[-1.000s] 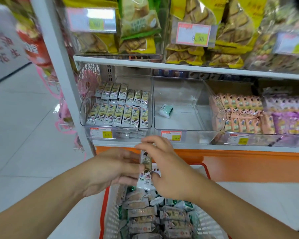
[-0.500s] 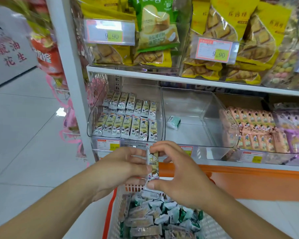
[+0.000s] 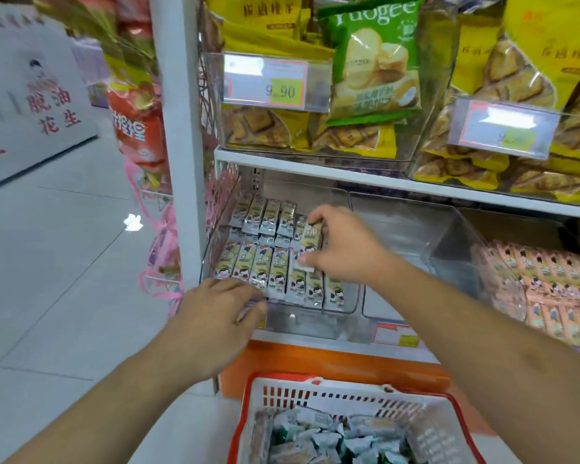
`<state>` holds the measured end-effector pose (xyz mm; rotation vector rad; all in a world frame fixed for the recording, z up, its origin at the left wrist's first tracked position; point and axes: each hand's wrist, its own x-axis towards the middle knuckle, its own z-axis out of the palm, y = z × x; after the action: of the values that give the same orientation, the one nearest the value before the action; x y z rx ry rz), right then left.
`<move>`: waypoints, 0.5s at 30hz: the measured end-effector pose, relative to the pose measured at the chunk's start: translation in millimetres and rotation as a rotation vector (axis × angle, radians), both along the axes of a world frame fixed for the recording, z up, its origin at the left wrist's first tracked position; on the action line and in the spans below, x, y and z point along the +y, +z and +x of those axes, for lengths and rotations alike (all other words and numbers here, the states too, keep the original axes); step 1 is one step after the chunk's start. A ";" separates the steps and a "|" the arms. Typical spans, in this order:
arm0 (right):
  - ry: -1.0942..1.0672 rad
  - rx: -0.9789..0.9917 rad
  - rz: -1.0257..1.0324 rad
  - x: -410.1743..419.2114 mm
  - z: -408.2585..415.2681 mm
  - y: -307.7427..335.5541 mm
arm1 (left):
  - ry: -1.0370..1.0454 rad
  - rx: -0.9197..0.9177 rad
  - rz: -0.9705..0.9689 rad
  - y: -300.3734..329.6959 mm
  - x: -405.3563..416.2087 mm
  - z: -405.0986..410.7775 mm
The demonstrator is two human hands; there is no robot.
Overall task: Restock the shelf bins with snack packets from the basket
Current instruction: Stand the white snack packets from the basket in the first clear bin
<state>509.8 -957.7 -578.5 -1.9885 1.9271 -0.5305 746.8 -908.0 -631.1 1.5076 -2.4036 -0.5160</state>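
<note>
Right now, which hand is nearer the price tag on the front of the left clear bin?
Left. The left hand rests at the bin's front edge, covering the price tag; the right hand is up inside the bin, pinching a snack packet.

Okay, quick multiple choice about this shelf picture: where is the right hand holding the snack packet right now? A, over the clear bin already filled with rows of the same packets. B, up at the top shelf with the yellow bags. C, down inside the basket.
A: the right hand pinches a snack packet over the packet-filled clear bin, well above the basket.
</note>
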 end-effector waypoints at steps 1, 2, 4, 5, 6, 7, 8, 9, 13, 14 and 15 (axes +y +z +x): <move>-0.003 0.051 0.008 -17.9 0.2 -1.3 | 0.009 -0.017 0.012 -2.1 -1.8 1.3; -0.004 0.100 0.017 -34.6 0.3 -3.3 | 0.018 -0.020 0.036 -2.7 -2.8 1.9; -0.005 0.166 0.038 -60.7 0.5 -5.7 | 0.039 0.017 0.083 -1.5 -4.5 2.3; -0.017 0.169 0.050 -70.6 0.2 -6.4 | 0.049 0.035 0.102 -0.9 -5.0 2.8; -0.035 0.165 0.063 -78.5 -0.4 -6.7 | 0.057 0.049 0.112 -0.7 -5.4 3.1; -0.052 0.159 0.080 -84.9 -1.4 -7.5 | 0.062 0.055 0.118 -1.0 -5.5 3.2; -0.061 0.155 0.097 -90.4 -2.8 -8.8 | 0.068 0.061 0.122 -1.9 -5.8 2.9; -0.062 0.152 0.113 -94.5 -3.7 -10.6 | 0.076 0.064 0.128 -2.0 -5.8 1.7; -0.025 0.137 0.150 -101.6 -4.8 -15.7 | 0.085 0.059 0.111 -2.6 -7.4 -2.1; -0.016 0.138 0.153 -101.6 -5.1 -16.6 | 0.087 0.056 0.108 -3.6 -7.9 -2.1; -0.008 0.141 0.154 -101.3 -5.2 -17.3 | 0.092 0.055 0.105 -3.5 -7.7 -2.2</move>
<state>504.6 -1059.0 -595.7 -1.9674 1.9926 -0.2406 744.6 -915.6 -634.6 1.6156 -2.2860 -0.6646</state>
